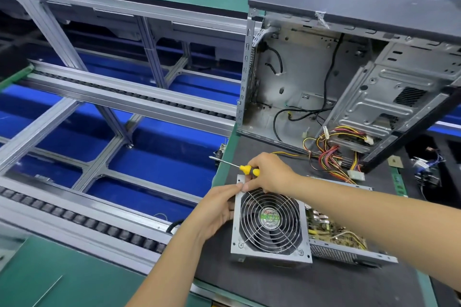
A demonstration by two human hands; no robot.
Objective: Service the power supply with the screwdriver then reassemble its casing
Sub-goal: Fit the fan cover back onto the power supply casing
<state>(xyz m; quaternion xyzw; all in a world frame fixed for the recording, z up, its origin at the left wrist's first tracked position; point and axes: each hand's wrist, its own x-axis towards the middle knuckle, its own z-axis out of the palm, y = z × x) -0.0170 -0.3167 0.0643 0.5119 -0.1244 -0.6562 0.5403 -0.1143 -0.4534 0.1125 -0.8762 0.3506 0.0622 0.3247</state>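
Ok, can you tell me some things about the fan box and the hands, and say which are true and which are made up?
1. The right hand holds a yellow-handled screwdriver. True.
2. The power supply sits inside the computer case. False: it lies on the dark mat in front of the case.
3. The left hand touches the power supply's far left corner. True.
4. The fan grille has been taken off. False: it covers the fan.
5. The screwdriver's tip is in a screw. False: its tip points left, out over the mat's edge.
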